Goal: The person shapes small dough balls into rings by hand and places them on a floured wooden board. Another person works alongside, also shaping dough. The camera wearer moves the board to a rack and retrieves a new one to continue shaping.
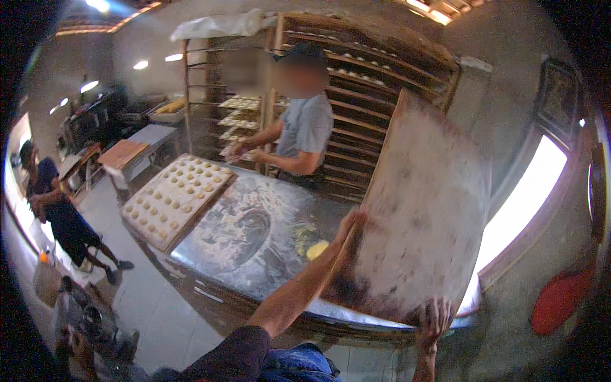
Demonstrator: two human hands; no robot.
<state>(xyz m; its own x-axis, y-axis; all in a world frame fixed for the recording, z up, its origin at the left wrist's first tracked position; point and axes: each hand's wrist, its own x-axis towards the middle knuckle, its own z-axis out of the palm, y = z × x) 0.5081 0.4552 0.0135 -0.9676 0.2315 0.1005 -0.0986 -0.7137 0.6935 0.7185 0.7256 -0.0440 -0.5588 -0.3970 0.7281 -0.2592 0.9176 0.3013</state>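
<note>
A large floury wooden board (420, 210) stands tilted up in front of me over the right end of a metal worktable (280, 280). My left hand (355, 223) grips its left edge, arm stretched across the table. Down at the board's lower right corner, my right hand (435, 319) is closed around the edge, fingers on its face. A lump of yellow dough (317, 249) lies on the table beside my left forearm. Farther left, a tray board (175, 200) carries several rows of round dough balls. The tabletop behind the tilted board is partly hidden.
Across the table stands a co-worker in a grey shirt (310, 127), hands near the tray board. Behind are wooden racks (356, 114) with loaded shelves. Another person (60, 197) is at the far left. A bright window (525, 204) and a red object (560, 302) are on the right.
</note>
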